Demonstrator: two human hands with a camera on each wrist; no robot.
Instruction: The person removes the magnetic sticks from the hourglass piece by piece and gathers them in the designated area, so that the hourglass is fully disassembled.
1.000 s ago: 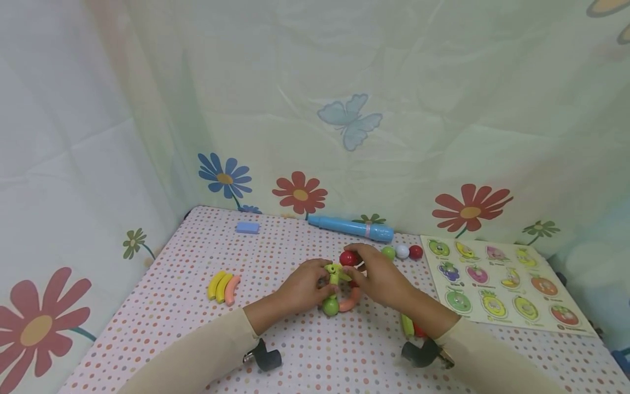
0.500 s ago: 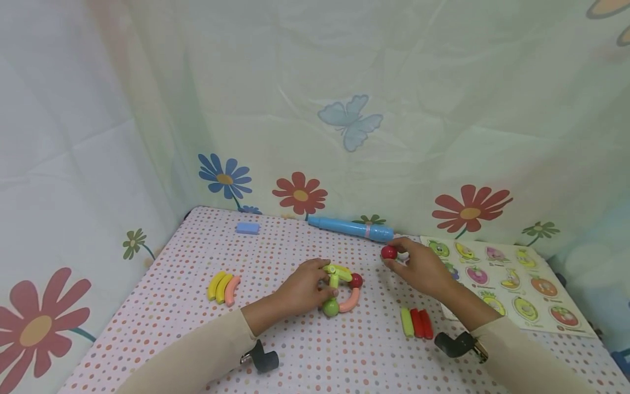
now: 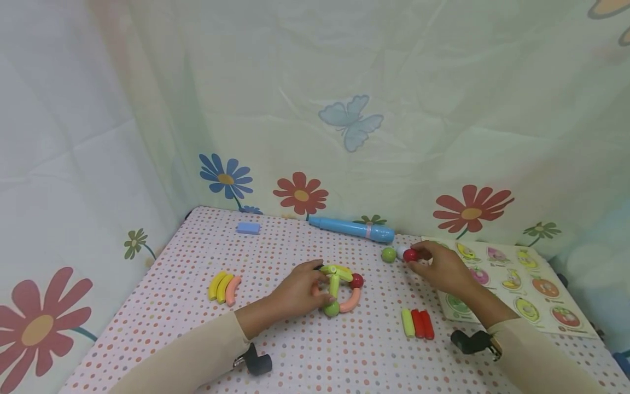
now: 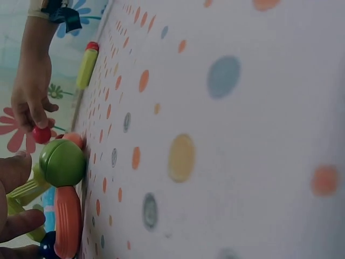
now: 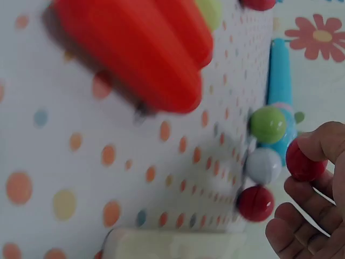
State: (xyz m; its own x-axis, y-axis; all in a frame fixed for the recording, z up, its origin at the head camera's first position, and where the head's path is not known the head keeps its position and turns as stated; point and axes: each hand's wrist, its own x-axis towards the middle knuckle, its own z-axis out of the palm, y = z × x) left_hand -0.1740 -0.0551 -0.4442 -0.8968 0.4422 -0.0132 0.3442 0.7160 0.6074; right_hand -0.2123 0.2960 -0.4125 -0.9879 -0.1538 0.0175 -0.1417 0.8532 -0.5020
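Note:
My right hand [image 3: 445, 268] pinches a red ball [image 5: 304, 161] between thumb and fingers. Near it on the table are a green ball [image 3: 388, 254], a white ball [image 3: 401, 251] and a second red ball [image 5: 255, 203]. Beside a joined shape of magnetic sticks and balls lies my left hand [image 3: 297, 290], its fingers loosely bent and apart. That shape has light green sticks [image 3: 334, 285], an orange curved stick [image 3: 351, 300], a red ball [image 3: 356, 280], a green ball [image 4: 63, 163] and a dark blue ball [image 4: 48, 244]. My left hand partly hides its left side.
Curved yellow and orange sticks [image 3: 225, 288] lie left. Straight green and red sticks [image 3: 418, 324] lie right of centre. A fruit picture board [image 3: 512, 284] covers the right side. At the back are a blue tube [image 3: 351, 228] and a small blue block [image 3: 248, 228].
My right hand has left the joined shape with a red ball and moved right to the row of balls. My left hand has stayed by the shape, shifting slightly left.

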